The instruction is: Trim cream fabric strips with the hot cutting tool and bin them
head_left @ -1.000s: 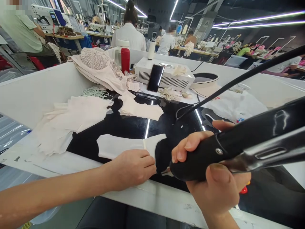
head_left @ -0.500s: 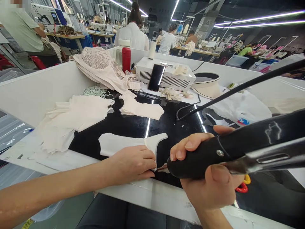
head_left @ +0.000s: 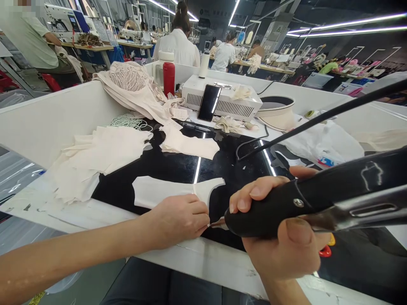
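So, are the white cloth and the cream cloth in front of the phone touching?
Apart: the head view shows black surface between the white cloth and the cream cloth.

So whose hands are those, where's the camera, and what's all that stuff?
No robot here, just a person wearing a camera on the head; it looks forward and down. The bare left hand touches a white piece lying on a shiny black surface. The right hand grips a black-and-metal tool; I can't tell what kind. Around are a pile of pale pieces, a phone in front of a white box, and a red bottle.
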A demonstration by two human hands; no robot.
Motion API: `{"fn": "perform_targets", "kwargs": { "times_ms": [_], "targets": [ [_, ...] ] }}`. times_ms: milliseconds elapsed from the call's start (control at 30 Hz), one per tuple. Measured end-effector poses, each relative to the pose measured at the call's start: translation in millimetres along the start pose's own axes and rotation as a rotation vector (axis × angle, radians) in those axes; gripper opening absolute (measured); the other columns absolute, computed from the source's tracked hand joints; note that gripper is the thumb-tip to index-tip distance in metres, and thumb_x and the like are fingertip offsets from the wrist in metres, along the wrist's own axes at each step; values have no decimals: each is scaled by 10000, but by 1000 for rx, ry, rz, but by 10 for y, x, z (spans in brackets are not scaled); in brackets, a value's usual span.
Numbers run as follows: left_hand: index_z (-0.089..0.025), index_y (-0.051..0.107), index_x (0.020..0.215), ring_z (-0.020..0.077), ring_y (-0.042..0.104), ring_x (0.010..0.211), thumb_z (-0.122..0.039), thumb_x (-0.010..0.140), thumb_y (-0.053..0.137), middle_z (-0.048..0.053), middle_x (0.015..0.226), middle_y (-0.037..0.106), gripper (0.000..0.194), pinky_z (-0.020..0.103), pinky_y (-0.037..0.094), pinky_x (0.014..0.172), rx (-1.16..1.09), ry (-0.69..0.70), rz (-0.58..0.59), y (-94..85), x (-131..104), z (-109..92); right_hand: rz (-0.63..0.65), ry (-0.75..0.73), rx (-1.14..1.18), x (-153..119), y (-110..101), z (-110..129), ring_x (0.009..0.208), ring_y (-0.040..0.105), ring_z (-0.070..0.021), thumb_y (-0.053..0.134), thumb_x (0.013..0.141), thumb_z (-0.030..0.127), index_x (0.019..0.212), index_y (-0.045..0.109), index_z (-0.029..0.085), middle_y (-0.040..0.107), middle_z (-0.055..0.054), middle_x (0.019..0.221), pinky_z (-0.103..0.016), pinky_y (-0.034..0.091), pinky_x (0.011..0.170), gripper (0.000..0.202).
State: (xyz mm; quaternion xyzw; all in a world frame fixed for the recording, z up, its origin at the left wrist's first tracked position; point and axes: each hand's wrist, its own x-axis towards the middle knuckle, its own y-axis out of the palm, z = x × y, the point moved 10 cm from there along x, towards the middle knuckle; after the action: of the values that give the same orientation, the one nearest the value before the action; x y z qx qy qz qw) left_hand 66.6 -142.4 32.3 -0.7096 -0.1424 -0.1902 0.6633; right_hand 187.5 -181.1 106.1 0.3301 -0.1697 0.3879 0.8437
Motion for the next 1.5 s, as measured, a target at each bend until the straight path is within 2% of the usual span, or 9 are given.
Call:
{"fn": "perform_targets", "kwargs": {
  "times_ms": [167, 400, 667, 933, 1067, 1200, 1333, 1400, 1500],
  "targets": [
    [-171, 685, 918, 159, 680, 837, -135, 1111, 548, 13, 860, 714, 239, 296, 579, 846, 2, -1, -23, -15, 8, -2, 1, 3, -2, -13, 4, 0, 541, 577, -141, 885, 820, 426, 1188, 629, 271, 673, 57, 779, -281, 533, 472, 475],
    [-164, 700, 959, 171, 703, 876, -147, 1097, 588, 30, 902, 737, 179, 297, 583, 844, -25, -25, -6, -31, 12, 7, 2, -23, 31, -5, 13, 10, 550, 621, -147, 907, 826, 409, 1182, 652, 261, 695, 49, 788, -298, 529, 476, 462],
    [-159, 714, 954, 168, 703, 883, -172, 1139, 503, 32, 928, 754, 280, 294, 585, 858, -48, -24, -20, -33, 4, 11, 35, -36, -31, -6, 18, 21, 557, 627, -144, 872, 855, 436, 1200, 617, 268, 678, 60, 806, -308, 537, 488, 460],
    [-156, 712, 977, 175, 713, 926, -192, 1127, 571, 50, 976, 753, 209, 303, 575, 891, -172, -82, -10, -43, -19, 121, 21, -37, -9, -15, 34, 14, 553, 631, -148, 880, 836, 387, 1186, 631, 256, 696, 52, 798, -298, 536, 478, 449],
    [-160, 700, 982, 184, 704, 918, -196, 1133, 567, 54, 964, 738, 204, 310, 570, 880, -131, -106, 25, -8, -6, 150, 10, -32, -7, -20, 30, 4, 558, 615, -150, 884, 833, 395, 1193, 620, 258, 677, 50, 791, -294, 529, 478, 468],
    [-172, 670, 957, 194, 692, 905, -168, 1113, 584, 44, 949, 708, 178, 317, 572, 865, -90, -122, 25, 13, 17, 169, 8, -18, -12, -31, 14, 3, 567, 582, -152, 907, 815, 399, 1197, 624, 267, 671, 45, 792, -301, 532, 480, 493],
    [-165, 657, 1009, 196, 674, 981, -102, 1061, 635, 59, 1049, 701, 85, 313, 579, 937, -121, -119, -26, -39, 34, 186, 9, -4, -20, -28, 13, 2, 566, 577, -154, 920, 805, 415, 1182, 632, 271, 678, 44, 789, -306, 533, 483, 497],
    [-162, 655, 1020, 189, 668, 999, -38, 1036, 629, 57, 1065, 710, 128, 304, 576, 964, -154, -73, -38, -60, 40, 155, 0, -5, -21, -26, 11, 2, 561, 576, -156, 915, 800, 410, 1179, 633, 270, 675, 46, 781, -304, 529, 481, 492],
    [-171, 677, 1072, 180, 671, 1001, 17, 1013, 619, 32, 1022, 734, 205, 294, 575, 976, -208, -23, 8, -20, 32, 120, -6, -9, -36, -28, 11, -1, 554, 567, -154, 895, 806, 413, 1187, 619, 271, 663, 52, 779, -305, 521, 483, 491]
  ]
}}
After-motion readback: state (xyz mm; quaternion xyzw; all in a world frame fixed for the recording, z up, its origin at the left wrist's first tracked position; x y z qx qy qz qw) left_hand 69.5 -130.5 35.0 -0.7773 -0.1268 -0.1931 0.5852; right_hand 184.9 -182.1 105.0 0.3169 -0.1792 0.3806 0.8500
